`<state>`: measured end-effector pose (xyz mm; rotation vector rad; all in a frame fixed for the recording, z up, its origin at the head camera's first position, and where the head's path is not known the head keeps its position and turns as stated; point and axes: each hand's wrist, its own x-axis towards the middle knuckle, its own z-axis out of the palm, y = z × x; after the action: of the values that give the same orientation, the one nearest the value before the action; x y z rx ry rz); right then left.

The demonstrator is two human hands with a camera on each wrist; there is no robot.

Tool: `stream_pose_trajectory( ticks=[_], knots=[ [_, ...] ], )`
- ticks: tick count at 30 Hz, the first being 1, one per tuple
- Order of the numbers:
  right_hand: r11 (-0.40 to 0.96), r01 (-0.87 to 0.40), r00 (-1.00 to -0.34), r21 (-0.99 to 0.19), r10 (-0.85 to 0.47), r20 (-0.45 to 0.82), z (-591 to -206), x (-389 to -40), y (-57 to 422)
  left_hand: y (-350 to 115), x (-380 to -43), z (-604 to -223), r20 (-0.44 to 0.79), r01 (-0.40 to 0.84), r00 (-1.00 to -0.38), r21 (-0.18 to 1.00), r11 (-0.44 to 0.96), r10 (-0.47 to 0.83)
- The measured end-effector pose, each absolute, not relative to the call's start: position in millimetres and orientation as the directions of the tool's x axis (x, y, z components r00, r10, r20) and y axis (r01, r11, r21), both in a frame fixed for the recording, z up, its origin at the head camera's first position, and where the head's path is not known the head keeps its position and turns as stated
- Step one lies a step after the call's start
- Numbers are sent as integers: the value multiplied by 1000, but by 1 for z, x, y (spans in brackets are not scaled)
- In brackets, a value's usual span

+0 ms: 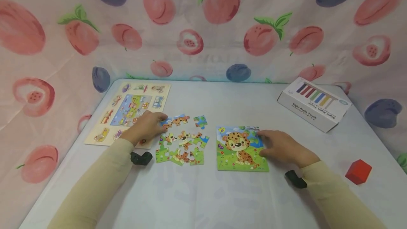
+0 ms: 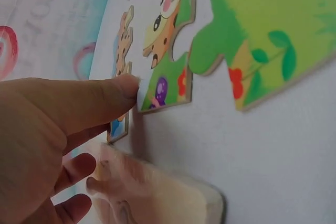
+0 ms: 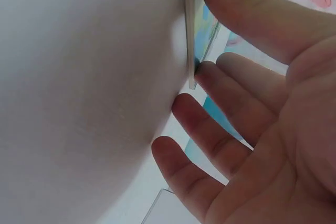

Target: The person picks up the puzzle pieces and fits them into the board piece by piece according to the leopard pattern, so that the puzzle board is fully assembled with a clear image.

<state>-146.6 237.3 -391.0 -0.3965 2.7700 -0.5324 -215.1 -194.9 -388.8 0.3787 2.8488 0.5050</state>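
Observation:
My left hand (image 1: 146, 126) is at the upper left of a loosely laid leopard jigsaw. Its thumb and index finger pinch a corner puzzle piece (image 2: 118, 128), partly hidden behind the thumb. Several other pieces (image 1: 183, 138) lie in rows with gaps between them, showing leopard spots, face parts and green grass. To their right lies a square leopard picture board (image 1: 238, 147), whole and flat. The fingertips of my right hand (image 1: 283, 147) touch its right edge, thumb lower and index finger near the top corner; the other fingers spread loosely in the right wrist view.
Behind my left hand lies a wooden puzzle board (image 1: 101, 130) with vehicle shapes. A white box (image 1: 313, 103) stands at the back right, and a red block (image 1: 358, 171) sits near my right forearm. Fruit-patterned cloth (image 1: 190, 17) hangs behind the white table.

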Motion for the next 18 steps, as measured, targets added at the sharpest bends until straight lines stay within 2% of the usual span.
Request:
stream_pose_trajectory(
  ticks=[18],
  knots=[
    [897, -131, -918, -422, -271, -291, -387, -149, 238, -191, -218, -385, -218, 161, -942, 377, 912, 257]
  ],
)
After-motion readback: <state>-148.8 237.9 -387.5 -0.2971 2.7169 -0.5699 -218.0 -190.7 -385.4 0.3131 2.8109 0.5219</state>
